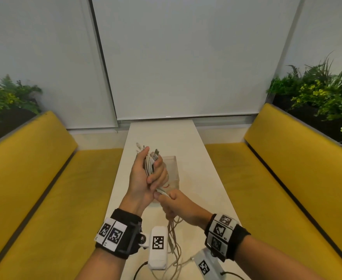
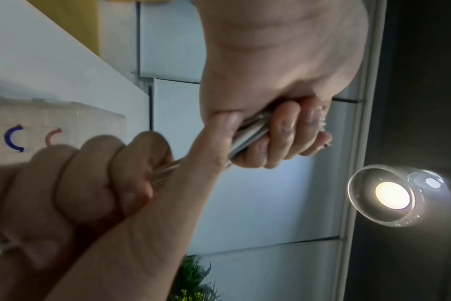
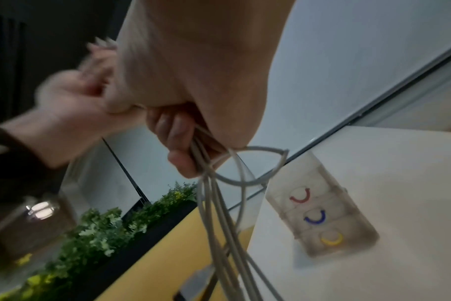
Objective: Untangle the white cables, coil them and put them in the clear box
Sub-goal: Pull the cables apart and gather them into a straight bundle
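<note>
Cables (image 1: pixel 151 162) bunched in my left hand (image 1: pixel 144 174), right hand (image 1: pixel 176 209) fisted on strands.
Slack at 6 o'clock could snag, knotting before the box (image 1: pixel 173 168).

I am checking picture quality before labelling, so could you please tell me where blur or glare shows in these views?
Head view: sharp at the centre, straight edges bowed by the wide lens. Left wrist view: a ceiling lamp flares brightly, and the near right hand is soft. Right wrist view: the left hand is smeared by motion, the clear box hazy.
</note>
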A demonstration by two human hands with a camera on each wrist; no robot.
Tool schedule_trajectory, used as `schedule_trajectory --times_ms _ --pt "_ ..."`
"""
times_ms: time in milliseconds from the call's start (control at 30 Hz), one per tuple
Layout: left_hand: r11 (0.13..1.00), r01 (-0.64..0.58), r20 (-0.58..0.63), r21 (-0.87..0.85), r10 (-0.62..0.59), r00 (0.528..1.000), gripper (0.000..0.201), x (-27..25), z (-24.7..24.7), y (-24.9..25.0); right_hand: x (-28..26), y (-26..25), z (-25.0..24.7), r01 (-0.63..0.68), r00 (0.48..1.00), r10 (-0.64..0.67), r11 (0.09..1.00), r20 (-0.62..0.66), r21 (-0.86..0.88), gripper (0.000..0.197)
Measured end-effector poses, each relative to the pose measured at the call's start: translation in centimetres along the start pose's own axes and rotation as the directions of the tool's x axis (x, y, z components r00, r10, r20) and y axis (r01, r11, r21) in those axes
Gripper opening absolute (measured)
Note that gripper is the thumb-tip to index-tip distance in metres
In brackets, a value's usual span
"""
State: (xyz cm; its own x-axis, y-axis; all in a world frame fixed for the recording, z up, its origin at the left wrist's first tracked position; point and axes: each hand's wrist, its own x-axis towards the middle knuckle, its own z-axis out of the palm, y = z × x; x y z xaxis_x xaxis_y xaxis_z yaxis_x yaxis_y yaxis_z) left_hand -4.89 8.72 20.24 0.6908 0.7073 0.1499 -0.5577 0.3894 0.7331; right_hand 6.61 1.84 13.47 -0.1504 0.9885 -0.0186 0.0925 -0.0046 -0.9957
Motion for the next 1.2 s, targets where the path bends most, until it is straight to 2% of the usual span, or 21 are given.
schedule_trajectory --times_ms 67,167,233,267,333,400,433,500,567,633,733,800,867,967,1067,1133,1167,1200 --pt "0.998 0.055 0.145 -0.007 -0.054 0.988 0.053 -0.4 0.4 0.1 0.4 -0.2 -0.9 -0.007 0.999 0.011 0.994 0.037 -0.105 0.066" --pt "0.981 0.195 0.375 -0.009 -0.177 0.910 0.050 -0.9 0.4 0.2 1.5 -1.2 -1.7 0.057 0.985 -0.025 0.981 0.169 -0.185 0.033" --pt "0.968 0.243 0.464 0.067 -0.246 0.851 0.048 -1.3 0.1 0.6 2.2 -1.3 -2.7 0.048 0.976 0.012 0.962 0.218 -0.269 0.048" --pt "0.957 0.266 0.498 0.112 -0.286 0.819 0.048 -1.4 -0.1 0.9 2.6 -1.2 -3.3 0.018 0.981 0.057 0.924 0.185 -0.381 0.051" --pt "0.924 0.308 0.538 0.227 -0.383 0.751 0.045 -1.6 -0.6 1.2 3.0 -1.1 -4.9 -0.020 0.987 0.119 0.767 0.112 -0.641 0.049" --pt "0.858 0.370 0.530 0.356 -0.511 0.676 0.044 -1.9 -1.4 1.2 3.1 -1.7 -6.5 -0.011 0.982 0.161 0.556 0.095 -0.831 0.040" --pt "0.815 0.407 0.509 0.411 -0.576 0.639 0.044 -2.0 -1.8 1.2 3.2 -2.1 -6.9 0.020 0.981 0.161 0.482 0.111 -0.876 0.034" --pt "0.720 0.474 0.420 0.506 -0.686 0.594 0.043 -2.2 -2.2 1.3 3.2 -3.1 -7.3 0.058 0.980 0.157 0.372 0.125 -0.926 0.025" --pt "0.580 0.533 0.227 0.616 -0.779 0.585 0.036 -2.0 -2.2 1.4 3.3 -3.6 -7.5 0.066 0.980 0.157 0.310 0.119 -0.948 0.020" --pt "0.393 0.546 0.001 0.740 -0.812 0.584 0.037 -2.0 -1.4 1.6 3.5 -3.8 -7.7 0.098 0.972 0.179 0.284 0.153 -0.954 0.019" --pt "0.056 0.425 -0.231 0.903 -0.772 0.592 0.037 -2.1 -1.1 1.5 3.2 -4.1 -9.1 0.092 0.980 0.151 0.247 0.132 -0.965 0.030" --pt "-0.051 0.408 -0.312 0.912 -0.732 0.605 0.034 -2.3 -2.1 1.1 2.8 -3.9 -10.5 0.071 0.985 0.133 0.263 0.109 -0.962 0.036" --pt "-0.099 0.396 -0.351 0.913 -0.684 0.640 0.035 -2.4 -3.2 0.8 2.3 -3.8 -11.1 0.080 0.986 0.119 0.293 0.120 -0.953 0.041" --pt "-0.160 0.318 -0.354 0.934 -0.525 0.774 0.035 -1.9 -4.4 0.4 1.9 -4.0 -10.9 0.067 0.989 0.102 0.347 0.109 -0.936 0.045" --pt "-0.171 0.210 -0.255 0.963 -0.306 0.917 0.035 -0.8 -5.7 0.2 1.5 -4.1 -9.7 0.038 0.990 0.106 0.402 0.088 -0.915 0.045" --pt "-0.202 0.178 -0.209 0.963 -0.145 0.967 0.038 -0.4 -6.4 0.1 1.0 -3.8 -8.4 0.033 0.991 0.096 0.491 0.091 -0.871 0.040" --pt "-0.159 0.191 -0.206 0.969 -0.085 0.975 0.040 -0.2 -6.5 0.0 0.8 -3.5 -7.9 0.018 0.994 0.077 0.568 0.074 -0.823 0.038" --pt "-0.045 0.217 -0.219 0.975 -0.052 0.974 0.047 0.0 -6.6 -0.4 0.6 -3.1 -7.3 -0.004 0.997 0.060 0.657 0.047 -0.753 0.038"
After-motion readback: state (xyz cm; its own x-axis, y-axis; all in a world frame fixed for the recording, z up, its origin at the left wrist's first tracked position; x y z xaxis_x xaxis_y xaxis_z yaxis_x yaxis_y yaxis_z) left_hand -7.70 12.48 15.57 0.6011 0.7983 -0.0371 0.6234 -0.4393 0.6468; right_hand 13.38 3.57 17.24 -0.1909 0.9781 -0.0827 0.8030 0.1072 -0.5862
